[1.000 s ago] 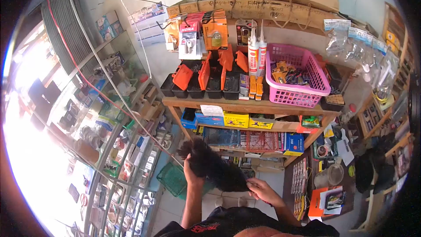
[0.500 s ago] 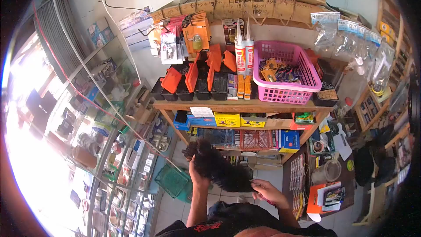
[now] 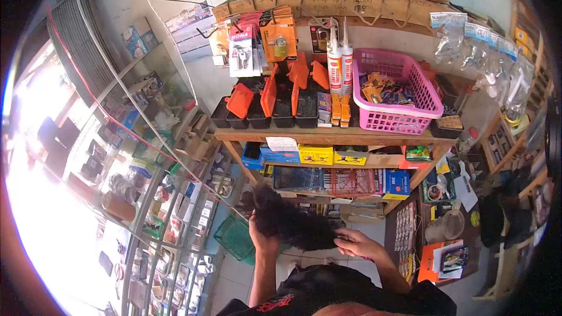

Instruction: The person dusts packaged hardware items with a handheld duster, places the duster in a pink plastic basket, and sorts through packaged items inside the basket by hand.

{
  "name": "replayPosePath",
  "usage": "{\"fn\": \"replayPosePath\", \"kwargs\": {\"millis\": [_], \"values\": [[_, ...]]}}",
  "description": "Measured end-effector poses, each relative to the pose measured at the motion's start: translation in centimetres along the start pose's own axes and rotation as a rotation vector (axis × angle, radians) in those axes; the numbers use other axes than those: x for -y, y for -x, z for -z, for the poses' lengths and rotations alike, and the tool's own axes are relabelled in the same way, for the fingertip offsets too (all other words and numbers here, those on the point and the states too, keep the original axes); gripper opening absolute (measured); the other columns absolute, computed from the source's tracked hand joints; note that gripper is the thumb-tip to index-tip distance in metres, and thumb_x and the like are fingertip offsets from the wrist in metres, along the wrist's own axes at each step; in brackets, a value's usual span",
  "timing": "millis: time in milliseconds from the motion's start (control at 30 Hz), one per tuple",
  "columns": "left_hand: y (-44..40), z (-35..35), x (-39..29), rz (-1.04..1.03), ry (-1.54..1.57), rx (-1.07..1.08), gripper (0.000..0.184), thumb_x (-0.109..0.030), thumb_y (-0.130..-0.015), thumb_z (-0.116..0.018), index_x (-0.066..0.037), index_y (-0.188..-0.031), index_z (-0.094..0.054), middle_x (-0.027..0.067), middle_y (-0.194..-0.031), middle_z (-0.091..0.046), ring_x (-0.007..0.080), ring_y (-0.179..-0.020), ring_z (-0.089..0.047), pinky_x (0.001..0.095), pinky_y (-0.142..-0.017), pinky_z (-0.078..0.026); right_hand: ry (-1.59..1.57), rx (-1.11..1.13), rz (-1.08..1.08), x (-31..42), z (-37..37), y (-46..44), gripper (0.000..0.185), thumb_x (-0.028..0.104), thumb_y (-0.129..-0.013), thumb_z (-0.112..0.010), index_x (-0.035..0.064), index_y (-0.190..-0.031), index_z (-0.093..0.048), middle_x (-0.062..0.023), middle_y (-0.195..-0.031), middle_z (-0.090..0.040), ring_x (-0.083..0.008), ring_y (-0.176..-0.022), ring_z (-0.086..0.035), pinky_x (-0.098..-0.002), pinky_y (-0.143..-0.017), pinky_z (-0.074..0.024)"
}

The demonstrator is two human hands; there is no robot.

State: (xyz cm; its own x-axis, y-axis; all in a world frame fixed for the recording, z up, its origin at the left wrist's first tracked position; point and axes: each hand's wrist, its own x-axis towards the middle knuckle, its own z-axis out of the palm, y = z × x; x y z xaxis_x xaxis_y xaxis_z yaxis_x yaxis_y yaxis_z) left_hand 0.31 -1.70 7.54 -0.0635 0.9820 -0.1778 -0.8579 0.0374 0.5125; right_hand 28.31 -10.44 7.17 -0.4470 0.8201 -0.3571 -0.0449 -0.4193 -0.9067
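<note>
A fluffy black duster (image 3: 298, 223), like a feather duster, lies slantwise between my hands in front of the wooden shelf. Its browner end is at the upper left. My left hand (image 3: 264, 236) is closed around the duster near that end, with the fingers partly hidden by the fluff. At its lower right end, my right hand (image 3: 353, 242) pinches the duster between thumb and fingers. Fluff covers any handle, so I cannot make one out.
The wooden shelf (image 3: 328, 135) carries a pink basket (image 3: 398, 122), sealant tubes (image 3: 335, 70) and black bins with orange lids (image 3: 239, 100). Glass display cases (image 3: 170, 222) stand at left, near a green basket (image 3: 231, 240). A dark table (image 3: 430, 213) holding goods is at right.
The view has shifted, so the shelf sits further right. Both hands keep their hold on the duster, which is slightly higher and a little blurred at its left end.
</note>
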Motion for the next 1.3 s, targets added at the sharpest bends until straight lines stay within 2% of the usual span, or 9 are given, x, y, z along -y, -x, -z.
{"fn": "replayPosePath", "kwargs": {"millis": [167,267,400,533,767,867,1000,1167,1300], "values": [[2.2,-3.0,-2.3,-0.097,-0.055,-0.165,0.049,-0.040,-0.098,-0.036,-0.005,-0.125,-0.056,0.0117,-0.120,-0.062,0.0308,-0.108,-0.060,0.0457,-0.094,-0.047,-0.036,-0.038,0.143,-3.0,-1.9,-1.7,0.040,0.018,-0.098,-0.057,-0.0004,-0.133,-0.049,-0.0019,-0.076,-0.058,-0.0066,-0.058,-0.047,-0.0224,-0.052,-0.0398],[0.1,-0.9,-3.1,-0.231,0.007,0.078,0.052,-0.043,-0.100,-0.034,-0.005,-0.130,-0.054,0.0116,-0.123,-0.061,0.0303,-0.112,-0.058,0.0460,-0.099,-0.045,0.438,-0.010,0.321,-3.7,-2.1,-1.7,0.034,0.015,-0.098,-0.056,-0.0017,-0.128,-0.055,-0.0032,-0.083,-0.064,-0.0079,-0.063,-0.053,-0.0237,-0.057,-0.0453],[0.5,-4.0,-4.4,-0.218,0.074,0.079,0.057,-0.046,-0.100,-0.032,-0.007,-0.137,-0.049,0.0115,-0.130,-0.057,0.0306,-0.120,-0.053,0.0474,-0.105,-0.041,0.479,-0.282,0.367,-1.7,-0.8,-0.5,0.032,0.020,-0.095,-0.061,0.0043,-0.123,-0.064,-0.0111,-0.082,-0.071,-0.0088,-0.060,-0.057,-0.0282,-0.057,-0.0482],[0.2,-4.3,-3.1,-0.180,0.041,0.178,0.061,-0.050,-0.099,-0.033,-0.008,-0.141,-0.044,0.0124,-0.137,-0.052,0.0323,-0.127,-0.049,0.0489,-0.109,-0.037,0.602,-0.168,0.324,1.4,0.0,1.8,0.028,0.015,-0.093,-0.063,0.0023,-0.118,-0.066,-0.0119,-0.082,-0.073,-0.0074,-0.058,-0.057,-0.0261,-0.054,-0.0463],[-0.5,-7.8,0.5,-0.214,0.040,0.585,0.062,-0.052,-0.099,-0.034,-0.008,-0.140,-0.045,0.0136,-0.139,-0.050,0.0327,-0.127,-0.047,0.0493,-0.111,-0.033,0.477,-0.197,0.441,0.2,2.5,3.7,0.026,0.012,-0.091,-0.065,0.0002,-0.114,-0.068,-0.0111,-0.083,-0.072,-0.0065,-0.068,-0.061,-0.0253,-0.060,-0.0486],[-0.1,-8.6,0.7,-0.043,0.000,0.229,0.063,-0.053,-0.098,-0.034,-0.007,-0.139,-0.046,0.0139,-0.138,-0.051,0.0319,-0.127,-0.048,0.0480,-0.110,-0.034,0.281,-0.395,0.375,-3.2,3.4,3.6,0.025,0.013,-0.091,-0.065,-0.0011,-0.112,-0.068,-0.0104,-0.088,-0.073,-0.0088,-0.073,-0.063,-0.0266,-0.064,-0.0499],[-0.4,-11.5,2.2,-0.020,0.070,0.555,0.065,-0.052,-0.099,-0.028,-0.004,-0.142,-0.041,0.0128,-0.139,-0.049,0.0298,-0.129,-0.047,0.0442,-0.111,-0.033,0.270,-0.307,0.255,-2.3,3.0,5.3,0.027,0.014,-0.092,-0.065,-0.0041,-0.112,-0.067,-0.0042,-0.081,-0.069,-0.0067,-0.068,-0.057,-0.0256,-0.062,-0.0478],[-1.7,-12.4,3.5,0.027,0.005,0.308,0.066,-0.053,-0.099,-0.026,-0.005,-0.143,-0.040,0.0136,-0.139,-0.048,0.0320,-0.129,-0.046,0.0469,-0.111,-0.033,0.161,-0.443,0.299,-3.2,2.8,5.3,0.028,0.015,-0.092,-0.065,-0.0047,-0.112,-0.067,-0.0003,-0.076,-0.065,-0.0049,-0.066,-0.053,-0.0237,-0.058,-0.0449],[-3.3,-13.1,4.0,0.070,0.051,0.441,0.067,-0.054,-0.099,-0.024,-0.006,-0.143,-0.040,0.0148,-0.140,-0.048,0.0343,-0.128,-0.046,0.0489,-0.111,-0.033,0.215,-0.567,0.374,-3.0,2.9,4.1,0.030,0.015,-0.092,-0.066,-0.0051,-0.113,-0.066,0.0003,-0.076,-0.066,-0.0045,-0.066,-0.053,-0.0225,-0.057,-0.0446]]}}
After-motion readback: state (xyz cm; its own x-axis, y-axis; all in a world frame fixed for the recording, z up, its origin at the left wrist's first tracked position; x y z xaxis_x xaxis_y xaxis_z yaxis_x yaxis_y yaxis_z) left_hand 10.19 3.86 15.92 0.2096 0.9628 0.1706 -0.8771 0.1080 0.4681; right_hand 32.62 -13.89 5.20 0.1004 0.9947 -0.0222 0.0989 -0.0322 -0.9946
